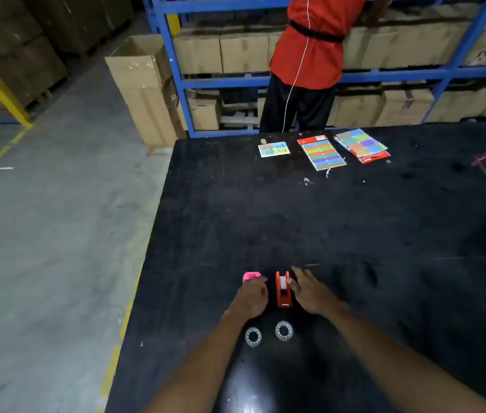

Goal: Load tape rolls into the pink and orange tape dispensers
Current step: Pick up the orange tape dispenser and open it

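Observation:
An orange tape dispenser (283, 293) stands on the black table (355, 234) with a white roll (283, 282) in its cradle. My right hand (310, 289) lies beside it on the right, fingers spread, thumb touching the roll. A pink tape dispenser (251, 275) sits just to the left, mostly hidden under my left hand (252, 298), whose fingers curl over it. Two clear tape rolls lie flat nearer to me: one (253, 336) on the left, one (284, 330) on the right.
At the far side of the table lie a small card (273, 149) and two packs of coloured paper (321, 152) (361, 145). A person in a red shirt (310, 55) stands at blue shelving with cardboard boxes. The table's left edge drops to the concrete floor (57, 234).

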Tool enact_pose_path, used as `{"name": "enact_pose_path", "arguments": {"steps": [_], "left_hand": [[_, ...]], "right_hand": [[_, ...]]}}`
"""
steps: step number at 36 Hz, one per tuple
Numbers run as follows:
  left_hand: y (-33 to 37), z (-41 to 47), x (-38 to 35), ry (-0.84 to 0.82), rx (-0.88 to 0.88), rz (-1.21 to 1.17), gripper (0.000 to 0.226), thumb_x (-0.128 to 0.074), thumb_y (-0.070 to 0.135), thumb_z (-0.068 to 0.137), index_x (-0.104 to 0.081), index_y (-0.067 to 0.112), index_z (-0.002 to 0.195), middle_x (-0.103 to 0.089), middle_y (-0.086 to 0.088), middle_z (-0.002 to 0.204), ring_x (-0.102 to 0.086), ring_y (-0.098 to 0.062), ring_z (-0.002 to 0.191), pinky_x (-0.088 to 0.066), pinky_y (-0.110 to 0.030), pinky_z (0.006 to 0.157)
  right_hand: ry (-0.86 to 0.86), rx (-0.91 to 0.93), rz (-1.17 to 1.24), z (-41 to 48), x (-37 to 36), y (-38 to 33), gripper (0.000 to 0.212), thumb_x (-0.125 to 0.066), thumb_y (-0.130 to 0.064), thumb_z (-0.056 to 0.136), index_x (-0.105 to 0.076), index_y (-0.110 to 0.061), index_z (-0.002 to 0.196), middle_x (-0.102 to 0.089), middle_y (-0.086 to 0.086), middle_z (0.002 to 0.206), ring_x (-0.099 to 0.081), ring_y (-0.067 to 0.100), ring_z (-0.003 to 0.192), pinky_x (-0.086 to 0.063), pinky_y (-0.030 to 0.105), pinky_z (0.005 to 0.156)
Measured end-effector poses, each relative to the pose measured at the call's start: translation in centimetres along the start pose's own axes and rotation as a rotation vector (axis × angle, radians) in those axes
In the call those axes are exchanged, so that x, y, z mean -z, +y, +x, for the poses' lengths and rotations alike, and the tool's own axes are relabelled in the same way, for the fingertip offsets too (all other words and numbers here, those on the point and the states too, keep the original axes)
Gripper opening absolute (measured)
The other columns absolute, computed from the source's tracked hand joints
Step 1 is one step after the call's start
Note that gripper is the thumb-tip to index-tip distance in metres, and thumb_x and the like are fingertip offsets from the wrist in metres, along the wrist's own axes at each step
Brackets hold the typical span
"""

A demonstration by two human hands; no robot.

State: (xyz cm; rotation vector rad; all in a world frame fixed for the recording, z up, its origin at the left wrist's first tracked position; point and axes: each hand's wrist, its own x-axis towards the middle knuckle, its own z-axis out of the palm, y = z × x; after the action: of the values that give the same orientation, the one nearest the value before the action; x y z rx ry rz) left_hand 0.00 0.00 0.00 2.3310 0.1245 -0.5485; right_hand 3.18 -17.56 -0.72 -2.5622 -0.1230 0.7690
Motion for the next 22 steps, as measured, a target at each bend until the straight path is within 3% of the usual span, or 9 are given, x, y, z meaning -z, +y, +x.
{"name": "enact_pose_path", "arguments": {"steps": [4,8,11,14,17,19,22], "left_hand": [[1.2,0.6,-1.9,0.050,0.049,-0.072,0.033,-0.040,0.006,0.096,-0.060,0.000,0.121,-0.067,-0.019,0.118,-0.063,-0.034,0.109,-0.045,-0.035,0.095],[2.1,1.0,-3.5,0.075,0.057,-0.120,0.032,-0.045,0.014,0.096,-0.061,0.008,0.122,-0.069,-0.013,0.117,-0.065,-0.030,0.107,-0.050,-0.038,0.094],[2.2,1.6,-4.5,0.082,0.093,-0.123,0.029,-0.044,0.013,0.098,-0.061,0.003,0.120,-0.068,-0.017,0.118,-0.064,-0.033,0.108,-0.047,-0.038,0.092],[2.0,1.9,-4.7,0.081,0.130,-0.150,0.026,-0.043,0.015,0.099,-0.056,0.001,0.117,-0.067,-0.018,0.116,-0.063,-0.034,0.107,-0.045,-0.036,0.089],[1.9,1.9,-4.7,0.072,0.147,-0.219,0.023,-0.040,0.019,0.102,-0.053,0.005,0.115,-0.064,-0.011,0.106,-0.062,-0.028,0.095,-0.044,-0.032,0.082],[1.8,1.6,-4.6,0.056,0.150,-0.268,0.019,-0.040,0.022,0.103,-0.049,0.009,0.114,-0.058,-0.003,0.094,-0.056,-0.021,0.081,-0.042,-0.029,0.076],[1.3,1.6,-4.4,0.043,0.170,-0.340,0.004,-0.043,0.025,0.102,-0.043,0.021,0.102,-0.053,0.003,0.078,-0.049,-0.012,0.062,-0.043,-0.033,0.068]], "right_hand": [[0.006,-0.101,0.089,0.8,-1.2,0.1,0.062,-0.028,-0.045,0.106,-0.015,-0.013,0.158,-0.018,0.019,0.162,-0.035,0.038,0.144,-0.034,0.046,0.112],[-0.035,-0.034,0.059,1.0,-2.0,0.6,0.057,-0.033,-0.034,0.108,-0.016,-0.014,0.158,-0.010,0.017,0.164,-0.029,0.038,0.147,-0.035,0.044,0.111],[0.000,-0.025,0.162,1.8,-2.8,1.4,0.051,-0.039,-0.039,0.105,-0.031,-0.022,0.152,-0.033,0.010,0.146,-0.050,0.038,0.131,-0.041,0.043,0.104],[0.035,-0.038,0.278,2.1,-3.3,1.6,0.041,-0.037,-0.046,0.104,-0.044,-0.026,0.139,-0.038,0.003,0.118,-0.062,0.039,0.111,-0.048,0.043,0.097],[0.051,-0.015,0.371,2.3,-3.2,1.7,0.038,-0.038,-0.042,0.105,-0.046,-0.021,0.135,-0.047,0.009,0.122,-0.059,0.033,0.114,-0.045,0.037,0.100],[0.044,0.013,0.406,1.9,-2.9,1.7,0.036,-0.036,-0.042,0.105,-0.045,-0.020,0.133,-0.056,0.009,0.123,-0.059,0.027,0.113,-0.043,0.032,0.094],[0.007,0.017,0.426,1.1,-2.2,1.5,0.036,-0.032,-0.049,0.104,-0.041,-0.025,0.130,-0.066,0.004,0.113,-0.063,0.022,0.098,-0.043,0.031,0.083]]}}
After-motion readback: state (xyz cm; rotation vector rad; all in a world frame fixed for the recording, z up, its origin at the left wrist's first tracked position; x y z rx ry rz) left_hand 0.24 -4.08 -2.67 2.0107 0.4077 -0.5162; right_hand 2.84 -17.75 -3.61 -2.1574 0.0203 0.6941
